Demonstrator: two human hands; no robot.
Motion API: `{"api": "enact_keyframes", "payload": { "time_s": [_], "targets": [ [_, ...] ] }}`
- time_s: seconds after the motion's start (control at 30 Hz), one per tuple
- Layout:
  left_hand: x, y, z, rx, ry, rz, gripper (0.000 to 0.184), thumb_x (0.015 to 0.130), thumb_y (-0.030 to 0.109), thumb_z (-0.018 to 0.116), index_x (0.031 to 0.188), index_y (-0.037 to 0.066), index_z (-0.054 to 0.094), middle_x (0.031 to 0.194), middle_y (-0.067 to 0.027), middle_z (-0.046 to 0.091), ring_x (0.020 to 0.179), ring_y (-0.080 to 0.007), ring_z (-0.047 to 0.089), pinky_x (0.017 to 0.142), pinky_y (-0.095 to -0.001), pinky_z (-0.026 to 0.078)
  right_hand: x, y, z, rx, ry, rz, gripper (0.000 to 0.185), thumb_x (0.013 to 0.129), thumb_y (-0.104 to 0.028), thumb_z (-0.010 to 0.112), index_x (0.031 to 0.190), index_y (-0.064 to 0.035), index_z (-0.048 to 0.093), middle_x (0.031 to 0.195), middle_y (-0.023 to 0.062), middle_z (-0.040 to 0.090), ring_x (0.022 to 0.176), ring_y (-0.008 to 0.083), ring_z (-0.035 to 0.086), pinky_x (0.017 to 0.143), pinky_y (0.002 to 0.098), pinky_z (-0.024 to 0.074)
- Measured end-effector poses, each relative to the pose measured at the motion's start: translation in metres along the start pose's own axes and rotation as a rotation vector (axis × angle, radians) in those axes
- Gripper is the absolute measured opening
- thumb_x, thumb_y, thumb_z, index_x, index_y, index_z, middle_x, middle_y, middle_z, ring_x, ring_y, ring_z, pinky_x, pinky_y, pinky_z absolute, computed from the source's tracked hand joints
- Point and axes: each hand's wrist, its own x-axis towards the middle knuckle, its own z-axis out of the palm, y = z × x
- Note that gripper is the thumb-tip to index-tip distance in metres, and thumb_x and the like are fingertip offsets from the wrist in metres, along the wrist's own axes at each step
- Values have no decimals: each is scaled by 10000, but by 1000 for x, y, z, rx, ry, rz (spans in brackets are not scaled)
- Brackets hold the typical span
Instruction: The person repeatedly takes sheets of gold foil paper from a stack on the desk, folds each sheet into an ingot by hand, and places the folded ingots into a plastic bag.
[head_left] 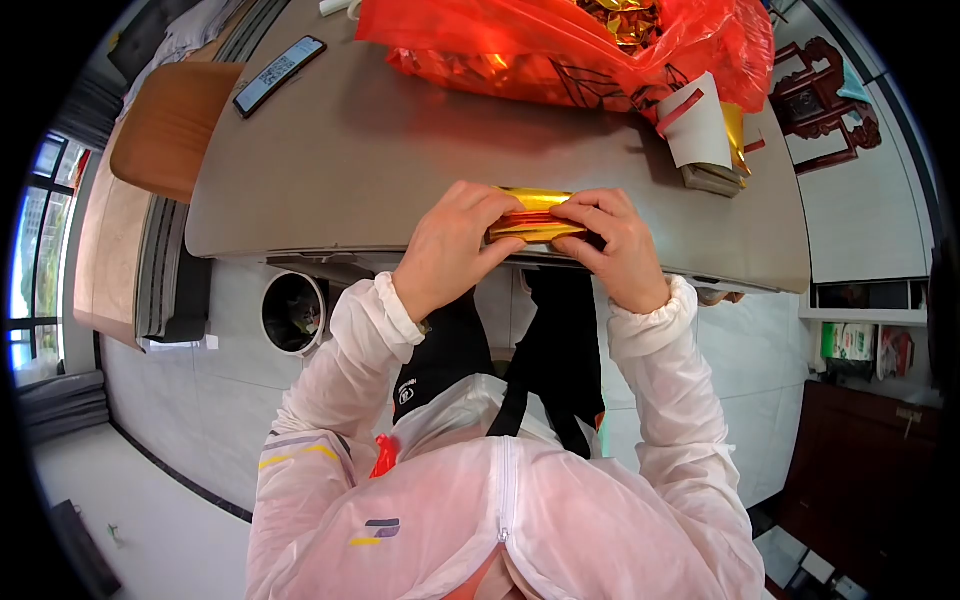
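At the near edge of the table, a shiny gold foil paper (540, 200) with a reddish band across its middle is held between both hands. It looks folded or rolled into a narrow strip. My left hand (455, 235) pinches its left end, thumb below and fingers above. On the right end, my right hand (615, 240) grips it the same way, with the fingers curled over. The parts of the foil under my fingertips are hidden.
A red plastic bag (520, 60) with gold foil pieces lies at the table's far side. Beside it sits a stack of paper (697, 130). A phone (280, 76) rests at the left. A brown chair (170, 130) and a bin (293, 313) stand near the grey-brown table (330, 180).
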Motion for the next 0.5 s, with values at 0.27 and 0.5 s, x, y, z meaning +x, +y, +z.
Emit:
{"api": "enact_keyframes", "payload": {
  "time_s": [0.27, 0.5],
  "targets": [
    [11, -1, 8, -76, 50, -135, 302, 793, 49, 725, 1083, 35, 639, 910, -84, 655, 880, -264, 598, 790, -361, 500, 4, -1, 6, -34, 55, 23, 245, 749, -71, 766, 987, -46, 712, 1019, 66, 647, 939, 269, 561, 833, 357, 474],
    [13, -1, 10, -53, 44, -135, 273, 796, 43, 720, 1057, 26, 640, 889, -85, 647, 862, -254, 597, 773, -358, 503, 2, 1, 10, -6, 180, 62, 173, 765, -130, 750, 890, -34, 679, 932, 93, 621, 909, 304, 553, 787, 394, 461]
  ]
}}
